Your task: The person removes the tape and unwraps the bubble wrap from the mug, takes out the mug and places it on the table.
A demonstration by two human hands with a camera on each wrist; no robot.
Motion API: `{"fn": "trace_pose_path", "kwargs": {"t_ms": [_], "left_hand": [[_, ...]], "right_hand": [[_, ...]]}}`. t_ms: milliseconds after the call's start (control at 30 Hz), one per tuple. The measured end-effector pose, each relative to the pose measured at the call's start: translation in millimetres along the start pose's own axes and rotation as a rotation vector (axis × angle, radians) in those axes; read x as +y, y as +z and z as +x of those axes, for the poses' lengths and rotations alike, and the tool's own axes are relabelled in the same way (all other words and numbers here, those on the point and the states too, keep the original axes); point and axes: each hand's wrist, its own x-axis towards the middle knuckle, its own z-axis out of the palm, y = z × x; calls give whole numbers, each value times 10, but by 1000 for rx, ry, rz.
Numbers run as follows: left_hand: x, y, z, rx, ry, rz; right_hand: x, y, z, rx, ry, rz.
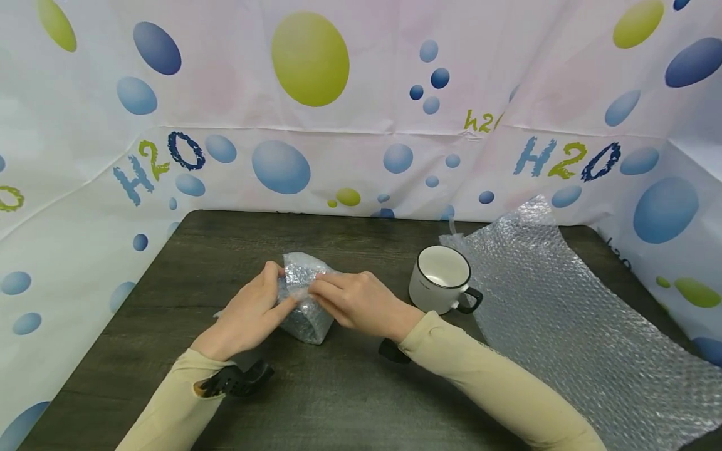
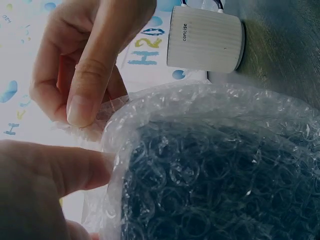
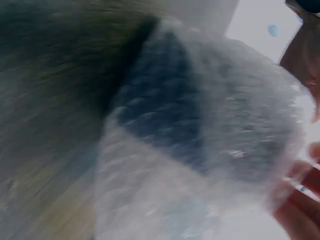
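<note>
A bundle of clear bubble wrap (image 1: 310, 324) sits on the dark table, left of the middle, with something dark blue inside; its kind is hidden. My left hand (image 1: 242, 318) holds the bundle from the left, thumb on the near side and fingers beyond it. From the right, my right hand (image 1: 361, 302) pinches the upper edge of the wrap between thumb and fingers. The left wrist view shows a thin clear piece of film (image 2: 92, 131) under that right thumb; I cannot tell whether it is tape. The right wrist view is blurred.
Right of the bundle stands a white enamel mug (image 1: 431, 291) with a black rim and handle. A large sheet of bubble wrap (image 1: 553, 326) spreads over the table's right side. Behind the dark wooden table (image 1: 152, 313) hangs a patterned curtain (image 1: 361, 81).
</note>
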Motion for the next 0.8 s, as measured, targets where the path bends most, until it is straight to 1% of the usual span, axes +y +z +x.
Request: {"fn": "trace_pose_path", "kwargs": {"t_ms": [133, 333, 400, 467, 533, 600, 667, 800], "left_hand": [[5, 0, -1, 2, -1, -3], [1, 7, 2, 5, -13, -3], [-5, 21, 10, -2, -19, -7], [-8, 31, 15, -7, -22, -12], [-14, 40, 18, -9, -24, -18], [-17, 45, 17, -5, -20, -21], [-22, 47, 13, -3, -19, -23], [-24, 41, 4, 0, -25, -19]], "right_hand": [[-2, -17, 30, -14, 52, 47], [5, -3, 34, 9, 118, 119], [22, -14, 34, 11, 153, 174], [49, -39, 40, 23, 205, 254], [84, -73, 52, 42, 261, 331], [118, -110, 62, 66, 311, 383], [152, -144, 73, 94, 349, 399], [220, -185, 84, 144, 440, 385]]}}
